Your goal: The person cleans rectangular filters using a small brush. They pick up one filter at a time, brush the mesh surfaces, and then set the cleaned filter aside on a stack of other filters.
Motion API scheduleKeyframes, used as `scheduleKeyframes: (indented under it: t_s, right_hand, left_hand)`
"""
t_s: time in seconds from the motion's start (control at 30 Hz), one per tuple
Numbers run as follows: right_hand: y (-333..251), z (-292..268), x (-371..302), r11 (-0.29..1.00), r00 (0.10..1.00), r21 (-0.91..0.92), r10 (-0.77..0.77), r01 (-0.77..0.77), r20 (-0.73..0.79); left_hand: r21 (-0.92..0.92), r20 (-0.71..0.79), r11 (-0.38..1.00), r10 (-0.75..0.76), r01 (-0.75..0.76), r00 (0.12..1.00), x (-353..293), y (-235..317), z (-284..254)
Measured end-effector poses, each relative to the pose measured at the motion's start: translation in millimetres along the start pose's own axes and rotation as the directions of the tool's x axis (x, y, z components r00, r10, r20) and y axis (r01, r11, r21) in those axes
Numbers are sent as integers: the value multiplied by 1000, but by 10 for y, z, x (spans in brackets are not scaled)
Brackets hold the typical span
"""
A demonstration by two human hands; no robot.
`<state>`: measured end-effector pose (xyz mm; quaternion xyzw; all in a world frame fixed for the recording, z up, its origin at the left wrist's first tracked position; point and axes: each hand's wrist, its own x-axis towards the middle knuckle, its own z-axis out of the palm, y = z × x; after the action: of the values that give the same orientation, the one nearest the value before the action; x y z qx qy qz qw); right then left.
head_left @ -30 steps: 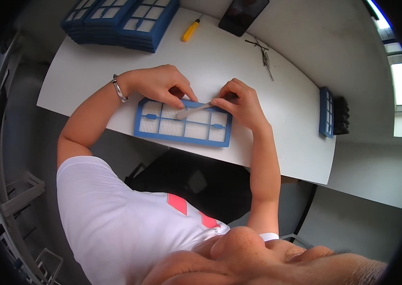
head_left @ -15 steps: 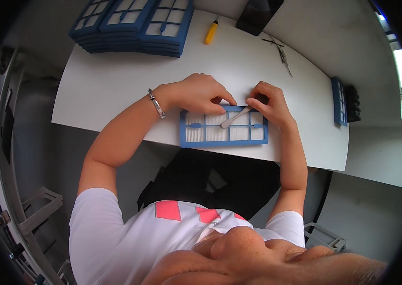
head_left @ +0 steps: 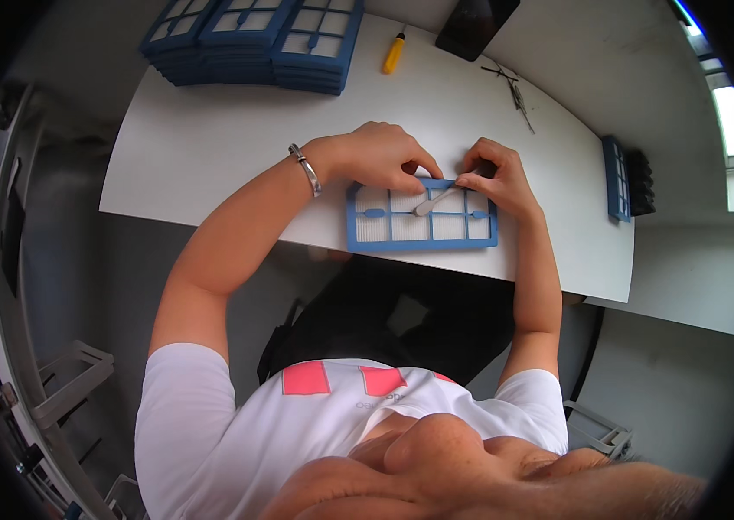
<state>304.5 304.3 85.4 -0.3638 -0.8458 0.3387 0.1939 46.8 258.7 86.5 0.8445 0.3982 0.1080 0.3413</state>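
A flat rectangular filter (head_left: pixel 423 244) with a blue frame and white pleats lies near the front edge of the table. My left hand (head_left: pixel 381 158), a silver bracelet on its wrist, grips the filter's far edge between thumb and bent index finger. Near the far right corner, my right hand (head_left: pixel 499 178) pinches a slim pale tool with a rounded end (head_left: pixel 423 209). The tool slants down to the left over the filter's middle. Its other end is hidden in my fingers, and its exact kind is unclear.
Stacks of similar blue filters (head_left: pixel 276 61) stand at the far left of the white table (head_left: pixel 211 143). Behind my hands lie a yellow-handled tool (head_left: pixel 394 54), a dark flat device (head_left: pixel 476 26) and thin dark pieces (head_left: pixel 516 97). Another blue filter (head_left: pixel 616 178) stands upright at the right edge.
The whole view has shifted slightly, so table things appear a little higher and mostly further right. Both hands keep nearly the same hold on the filter and the pale tool.
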Motion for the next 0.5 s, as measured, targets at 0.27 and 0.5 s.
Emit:
scheduleKeyframes:
  t_s: [0.27, 0.5]
  right_hand:
    - [7, 61, 13, 1000, 1000, 13, 2, -2, 4]
    - [5, 17, -21, 999, 1000, -54, -2, 3, 3]
  left_hand:
    - [-43, 112, 994, -96, 101, 989, 75, -32, -34]
    - [-21, 144, 997, -70, 74, 987, 140, -12, -76]
